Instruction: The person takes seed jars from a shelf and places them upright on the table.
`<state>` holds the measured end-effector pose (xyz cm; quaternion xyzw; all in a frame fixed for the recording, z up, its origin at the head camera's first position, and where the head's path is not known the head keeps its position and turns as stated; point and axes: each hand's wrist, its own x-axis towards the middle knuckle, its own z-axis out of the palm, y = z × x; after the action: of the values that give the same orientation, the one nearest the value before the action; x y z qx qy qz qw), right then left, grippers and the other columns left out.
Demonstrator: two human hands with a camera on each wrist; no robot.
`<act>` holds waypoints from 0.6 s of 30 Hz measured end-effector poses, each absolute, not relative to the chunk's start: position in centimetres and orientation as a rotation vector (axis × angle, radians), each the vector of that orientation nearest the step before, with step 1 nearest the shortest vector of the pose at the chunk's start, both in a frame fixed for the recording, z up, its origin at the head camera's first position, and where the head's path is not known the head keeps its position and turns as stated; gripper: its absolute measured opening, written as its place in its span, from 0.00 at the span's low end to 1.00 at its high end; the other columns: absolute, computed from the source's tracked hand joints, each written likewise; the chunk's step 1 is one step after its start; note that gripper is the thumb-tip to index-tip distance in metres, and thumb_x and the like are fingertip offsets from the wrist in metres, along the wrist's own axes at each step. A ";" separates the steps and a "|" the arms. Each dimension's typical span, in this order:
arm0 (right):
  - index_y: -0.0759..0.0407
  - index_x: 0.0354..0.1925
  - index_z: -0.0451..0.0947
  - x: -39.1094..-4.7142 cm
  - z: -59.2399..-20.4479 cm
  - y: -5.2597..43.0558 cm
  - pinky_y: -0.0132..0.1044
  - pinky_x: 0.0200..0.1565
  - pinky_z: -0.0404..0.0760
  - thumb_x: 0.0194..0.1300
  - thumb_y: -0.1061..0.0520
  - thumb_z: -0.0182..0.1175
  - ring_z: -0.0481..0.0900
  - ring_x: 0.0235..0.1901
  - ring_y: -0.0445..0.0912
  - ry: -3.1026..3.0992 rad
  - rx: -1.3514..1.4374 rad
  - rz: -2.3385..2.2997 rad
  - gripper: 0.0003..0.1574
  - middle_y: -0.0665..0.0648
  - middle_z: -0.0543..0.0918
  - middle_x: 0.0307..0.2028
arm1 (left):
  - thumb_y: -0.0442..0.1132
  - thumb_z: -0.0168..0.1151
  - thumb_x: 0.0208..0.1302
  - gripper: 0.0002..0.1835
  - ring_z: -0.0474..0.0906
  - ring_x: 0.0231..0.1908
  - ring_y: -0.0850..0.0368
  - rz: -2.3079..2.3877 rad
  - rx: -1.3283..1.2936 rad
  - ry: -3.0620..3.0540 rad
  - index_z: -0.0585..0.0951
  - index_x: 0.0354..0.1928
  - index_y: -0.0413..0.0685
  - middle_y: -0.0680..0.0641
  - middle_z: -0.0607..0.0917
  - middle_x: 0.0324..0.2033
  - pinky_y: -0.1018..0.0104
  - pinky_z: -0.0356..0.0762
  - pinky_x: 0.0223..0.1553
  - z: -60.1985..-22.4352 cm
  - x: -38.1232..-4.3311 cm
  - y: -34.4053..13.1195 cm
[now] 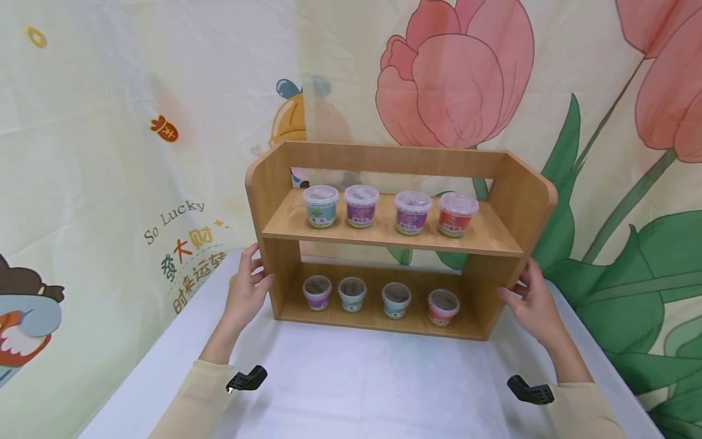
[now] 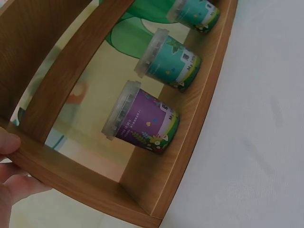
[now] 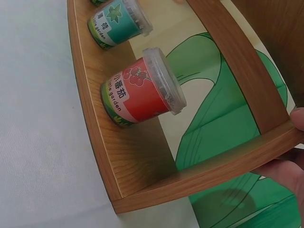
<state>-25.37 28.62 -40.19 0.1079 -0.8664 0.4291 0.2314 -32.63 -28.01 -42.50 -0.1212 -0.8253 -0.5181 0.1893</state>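
Note:
A two-tier wooden shelf stands between my hands on the table. My left hand grips its left side panel, thumb in front and fingers behind the edge. On the opposite side panel, my right hand has a similar grip. Several lidded plastic cups line the upper tier: a teal cup, two purple ones and a red cup. Along the lower tier sit a purple cup, two teal cups and another red cup. Both wrist views show the lower cups upright on the board.
White cloth covers the table. Close behind the shelf hangs a printed fabric backdrop with pink tulips and green leaves. A second printed sheet hangs along the left. Black devices are worn at both wrists.

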 end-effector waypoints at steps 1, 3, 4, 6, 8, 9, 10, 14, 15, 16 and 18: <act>0.57 0.85 0.39 -25.3 -40.2 28.6 0.16 0.45 0.81 0.72 0.73 0.63 0.77 0.58 0.80 -2.379 0.298 1.180 0.59 0.81 0.65 0.72 | 0.22 0.59 0.74 0.43 0.81 0.60 0.23 -1.460 -0.347 -2.320 0.55 0.81 0.60 0.24 0.76 0.66 0.37 0.84 0.56 -42.5 -32.7 -28.1; 0.56 0.86 0.39 -25.3 -40.2 28.4 0.15 0.45 0.80 0.72 0.73 0.63 0.77 0.59 0.80 -2.378 0.292 1.175 0.59 0.81 0.65 0.72 | 0.22 0.59 0.74 0.43 0.81 0.59 0.23 -1.466 -0.354 -2.321 0.55 0.81 0.60 0.24 0.76 0.66 0.37 0.85 0.56 -42.7 -32.9 -28.2; 0.55 0.86 0.39 -25.3 -40.2 28.5 0.14 0.46 0.80 0.72 0.73 0.63 0.76 0.59 0.80 -2.376 0.291 1.171 0.60 0.80 0.65 0.73 | 0.22 0.59 0.74 0.43 0.81 0.59 0.24 -1.469 -0.357 -2.323 0.55 0.82 0.60 0.24 0.76 0.66 0.37 0.84 0.56 -42.7 -32.9 -28.2; 0.54 0.86 0.38 -25.2 -40.2 28.5 0.15 0.46 0.80 0.72 0.72 0.63 0.76 0.59 0.80 -2.375 0.290 1.167 0.60 0.80 0.64 0.73 | 0.23 0.59 0.74 0.43 0.81 0.60 0.24 -1.469 -0.357 -2.333 0.54 0.82 0.60 0.24 0.76 0.66 0.37 0.84 0.56 -42.7 -33.0 -28.2; 0.51 0.86 0.38 -25.2 -40.2 28.5 0.14 0.47 0.79 0.73 0.72 0.63 0.76 0.60 0.80 -2.374 0.289 1.168 0.61 0.79 0.64 0.74 | 0.24 0.60 0.74 0.43 0.80 0.60 0.24 -1.463 -0.355 -2.345 0.54 0.82 0.60 0.25 0.75 0.67 0.37 0.84 0.57 -42.7 -33.1 -28.2; 0.50 0.86 0.39 -25.2 -40.2 28.5 0.14 0.47 0.79 0.73 0.72 0.63 0.75 0.61 0.80 -2.370 0.294 1.171 0.61 0.79 0.64 0.74 | 0.24 0.60 0.74 0.43 0.80 0.61 0.24 -1.460 -0.357 -2.349 0.53 0.82 0.61 0.25 0.75 0.67 0.38 0.84 0.57 -42.7 -33.2 -28.3; 0.50 0.87 0.39 -25.2 -40.2 28.4 0.14 0.48 0.78 0.73 0.72 0.63 0.75 0.62 0.80 -2.368 0.302 1.172 0.61 0.78 0.64 0.74 | 0.24 0.60 0.75 0.43 0.80 0.61 0.24 -1.454 -0.357 -2.355 0.53 0.82 0.61 0.25 0.75 0.67 0.38 0.84 0.57 -42.7 -33.1 -28.3; 0.46 0.87 0.39 -25.3 -40.3 28.5 0.14 0.50 0.76 0.72 0.72 0.63 0.72 0.65 0.80 -2.367 0.337 1.175 0.62 0.75 0.63 0.76 | 0.25 0.59 0.75 0.44 0.79 0.62 0.24 -1.430 -0.381 -2.369 0.51 0.83 0.59 0.24 0.74 0.68 0.38 0.84 0.58 -42.6 -33.0 -28.6; 0.45 0.87 0.39 -25.3 -40.3 28.5 0.14 0.50 0.76 0.72 0.72 0.63 0.71 0.65 0.80 -2.368 0.347 1.172 0.62 0.75 0.62 0.76 | 0.25 0.60 0.75 0.44 0.79 0.62 0.24 -1.422 -0.386 -2.374 0.51 0.83 0.59 0.25 0.74 0.68 0.38 0.84 0.58 -42.6 -33.1 -28.7; 0.44 0.87 0.39 -25.3 -40.4 28.6 0.14 0.50 0.76 0.72 0.72 0.63 0.71 0.65 0.80 -2.371 0.354 1.168 0.62 0.74 0.62 0.77 | 0.26 0.60 0.75 0.44 0.78 0.63 0.24 -1.410 -0.392 -2.380 0.51 0.83 0.59 0.25 0.74 0.68 0.38 0.84 0.58 -42.6 -33.0 -28.7; 0.44 0.87 0.39 -25.3 -40.4 28.8 0.14 0.51 0.75 0.73 0.71 0.63 0.70 0.66 0.79 -2.377 0.363 1.159 0.62 0.73 0.62 0.77 | 0.26 0.60 0.75 0.44 0.78 0.63 0.24 -1.395 -0.403 -2.388 0.51 0.83 0.60 0.25 0.74 0.69 0.38 0.83 0.58 -42.7 -33.1 -28.8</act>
<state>-25.33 28.77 -40.43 0.1322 -0.8657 0.4223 0.2340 -33.10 -28.76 -42.67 -0.1420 -0.8416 -0.4916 0.1725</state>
